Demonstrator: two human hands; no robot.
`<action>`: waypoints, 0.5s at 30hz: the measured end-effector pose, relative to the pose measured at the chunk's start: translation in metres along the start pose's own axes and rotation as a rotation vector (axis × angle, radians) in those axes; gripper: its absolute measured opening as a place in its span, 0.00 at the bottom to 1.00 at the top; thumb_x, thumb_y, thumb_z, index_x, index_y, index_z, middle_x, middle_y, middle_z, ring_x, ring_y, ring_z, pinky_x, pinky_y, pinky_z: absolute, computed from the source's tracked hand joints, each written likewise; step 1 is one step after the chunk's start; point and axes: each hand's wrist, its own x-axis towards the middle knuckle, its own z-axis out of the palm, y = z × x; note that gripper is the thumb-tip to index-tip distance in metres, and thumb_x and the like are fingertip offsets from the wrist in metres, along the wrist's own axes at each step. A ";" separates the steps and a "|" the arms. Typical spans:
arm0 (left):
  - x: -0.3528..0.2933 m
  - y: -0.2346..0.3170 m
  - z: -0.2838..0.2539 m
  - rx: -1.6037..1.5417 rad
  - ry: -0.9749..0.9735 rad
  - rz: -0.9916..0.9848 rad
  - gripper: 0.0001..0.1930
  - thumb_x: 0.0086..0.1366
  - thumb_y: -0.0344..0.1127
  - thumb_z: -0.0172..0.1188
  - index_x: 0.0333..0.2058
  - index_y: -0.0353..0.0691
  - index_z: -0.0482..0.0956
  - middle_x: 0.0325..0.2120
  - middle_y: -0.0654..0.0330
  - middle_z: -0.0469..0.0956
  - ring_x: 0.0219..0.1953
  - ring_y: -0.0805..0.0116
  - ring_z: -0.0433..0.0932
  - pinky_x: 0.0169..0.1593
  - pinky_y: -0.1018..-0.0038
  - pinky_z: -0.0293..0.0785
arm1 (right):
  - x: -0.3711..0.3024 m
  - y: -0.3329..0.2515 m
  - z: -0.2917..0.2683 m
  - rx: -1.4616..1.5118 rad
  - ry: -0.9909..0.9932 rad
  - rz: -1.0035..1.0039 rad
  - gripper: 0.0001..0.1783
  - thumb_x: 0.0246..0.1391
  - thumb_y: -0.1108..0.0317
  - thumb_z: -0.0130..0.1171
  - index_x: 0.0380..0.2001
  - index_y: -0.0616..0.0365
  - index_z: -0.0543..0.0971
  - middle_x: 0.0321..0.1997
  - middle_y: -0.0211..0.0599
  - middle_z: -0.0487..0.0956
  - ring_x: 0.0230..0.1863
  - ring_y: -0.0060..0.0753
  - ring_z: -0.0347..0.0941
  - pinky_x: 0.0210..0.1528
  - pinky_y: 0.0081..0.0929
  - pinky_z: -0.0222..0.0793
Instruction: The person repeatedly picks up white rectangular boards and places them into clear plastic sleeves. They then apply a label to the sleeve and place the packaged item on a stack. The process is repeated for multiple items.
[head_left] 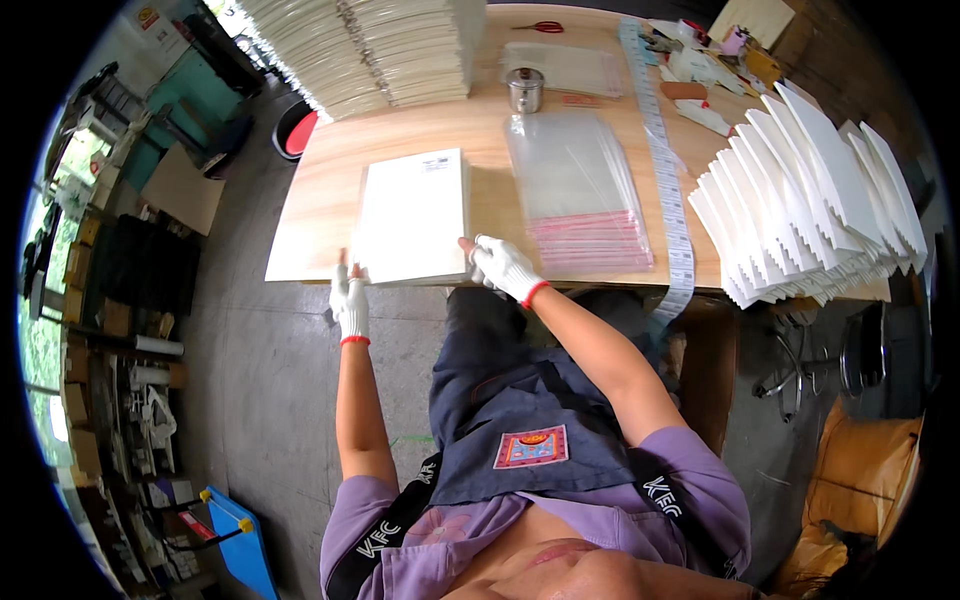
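A white flat panel (412, 215) with a small label near its far edge lies on the wooden table in front of me, atop a low stack of similar panels. Clear film seems to show along its left edge. My left hand (349, 303), in a white glove with bare fingertips, is at the panel's near left corner, thumb and forefinger apart. At the near right corner, my right hand (503, 268), gloved alike, has its bare fingertip on the panel's edge and its other fingers curled. To the right lies a pile of clear plastic bags (575, 170) with pink-striped ends.
A tall stack of wrapped white panels (365, 55) stands at the far left, unwrapped white panels (810, 205) at the right. A metal canister (525, 90), red scissors (540, 27) and a label strip (665, 170) lie on the table (315, 215). A wheeled chair (790, 365) is at right.
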 end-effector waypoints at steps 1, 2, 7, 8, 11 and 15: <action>-0.006 0.007 0.007 -0.040 0.063 -0.018 0.25 0.60 0.25 0.44 0.58 0.39 0.62 0.56 0.53 0.64 0.52 0.64 0.68 0.54 0.73 0.63 | -0.012 0.006 -0.012 0.200 -0.035 -0.016 0.23 0.56 0.46 0.47 0.30 0.57 0.75 0.23 0.38 0.77 0.22 0.32 0.71 0.25 0.28 0.66; -0.010 0.009 0.010 -0.048 0.100 -0.038 0.25 0.62 0.26 0.47 0.59 0.38 0.59 0.57 0.54 0.60 0.53 0.63 0.66 0.56 0.71 0.62 | -0.025 0.011 -0.025 0.402 -0.063 -0.037 0.21 0.58 0.48 0.46 0.31 0.57 0.75 0.22 0.35 0.76 0.20 0.26 0.70 0.23 0.25 0.65; -0.073 0.012 0.038 0.025 0.200 0.602 0.25 0.58 0.18 0.48 0.56 0.37 0.61 0.58 0.49 0.58 0.59 0.52 0.60 0.59 0.61 0.59 | -0.135 0.024 -0.137 0.739 -0.092 0.016 0.16 0.61 0.56 0.45 0.36 0.58 0.74 0.26 0.32 0.76 0.20 0.17 0.66 0.23 0.14 0.63; -0.089 0.023 0.043 0.202 0.175 0.652 0.23 0.57 0.19 0.49 0.53 0.35 0.64 0.55 0.47 0.62 0.59 0.47 0.60 0.59 0.58 0.58 | -0.162 0.016 -0.163 0.676 0.067 0.061 0.13 0.61 0.60 0.45 0.36 0.58 0.74 0.26 0.33 0.76 0.20 0.17 0.67 0.23 0.14 0.62; -0.119 0.028 0.071 0.186 -0.095 0.887 0.21 0.51 0.19 0.52 0.46 0.35 0.70 0.53 0.47 0.66 0.58 0.44 0.60 0.60 0.56 0.56 | -0.230 -0.007 -0.231 0.318 0.619 -0.167 0.15 0.62 0.62 0.41 0.35 0.60 0.75 0.22 0.29 0.74 0.17 0.16 0.66 0.21 0.12 0.62; -0.153 0.063 0.137 0.360 -0.573 0.859 0.23 0.48 0.29 0.62 0.45 0.39 0.72 0.54 0.52 0.65 0.59 0.46 0.58 0.61 0.57 0.53 | -0.294 -0.029 -0.334 0.491 1.081 -0.092 0.14 0.61 0.61 0.41 0.40 0.59 0.70 0.23 0.33 0.75 0.14 0.15 0.62 0.14 0.12 0.52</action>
